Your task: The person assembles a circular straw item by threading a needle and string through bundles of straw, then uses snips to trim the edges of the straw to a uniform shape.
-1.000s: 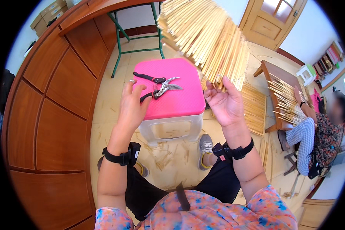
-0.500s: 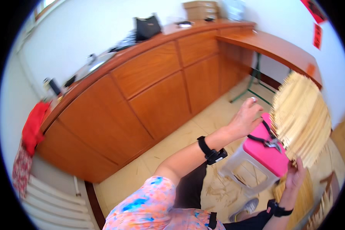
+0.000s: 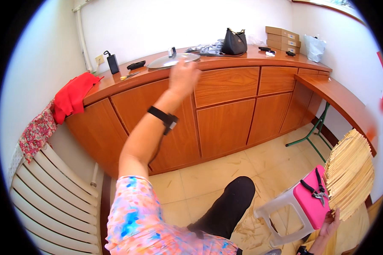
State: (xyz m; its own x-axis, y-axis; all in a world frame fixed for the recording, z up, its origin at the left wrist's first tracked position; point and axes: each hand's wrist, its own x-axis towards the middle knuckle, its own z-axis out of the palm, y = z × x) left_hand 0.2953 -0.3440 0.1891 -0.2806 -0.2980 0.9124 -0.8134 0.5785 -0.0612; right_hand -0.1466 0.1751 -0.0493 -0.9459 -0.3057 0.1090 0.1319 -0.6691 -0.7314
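My left hand [image 3: 184, 80] is stretched out over the front edge of the wooden counter, in front of a glass pot lid [image 3: 170, 60]. Motion smears its fingers, and I cannot tell whether it touches the lid. Down at the right, my right hand [image 3: 329, 224] grips the lower edge of a roundish mat of straw stalks [image 3: 351, 174], held up on its side. Beside the mat, a pair of pruning shears [image 3: 315, 191] with black handles lies on a pink-topped stool [image 3: 304, 195].
On the counter [image 3: 127, 86] stand a black handbag [image 3: 234, 42], cardboard boxes [image 3: 282, 39] and a pale bag [image 3: 315, 49]. Red cloth [image 3: 74, 97] hangs at its left end, above a white radiator [image 3: 57, 204]. Stalk scraps [image 3: 249, 225] litter the tiled floor.
My left hand has swung from above the stool up and left to the counter. The view has turned left. My right hand still holds the straw mat, and the shears remain on the stool.
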